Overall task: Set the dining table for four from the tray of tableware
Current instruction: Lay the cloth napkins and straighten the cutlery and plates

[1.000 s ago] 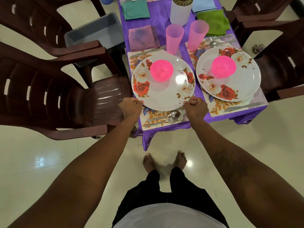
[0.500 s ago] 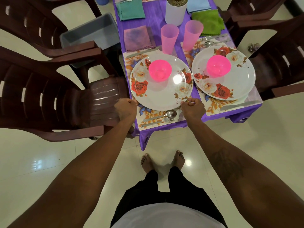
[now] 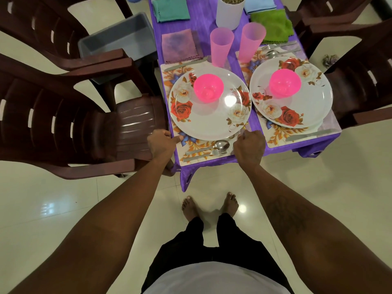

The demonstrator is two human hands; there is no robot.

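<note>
- Placemat (image 3: 192, 148) at the near end of the bench (image 3: 203, 21): left hand (image 3: 162, 143) fingers pinch its left edge, thumb on top; right hand (image 3: 249, 148) fingers curl onto its right edge
- Spoon (image 3: 213, 146) and fork (image 3: 209, 154) lie on it between the hands
- Floral plate (image 3: 210, 124) with pink bowl (image 3: 208, 88) rests on it just beyond

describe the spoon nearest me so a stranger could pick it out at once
Find the purple table, then the flowered plate beside the left hand. On the mat at its near edge lie two utensils. The spoon is nearer the plate, with a round bowl, unlike the pronged fork.
</note>
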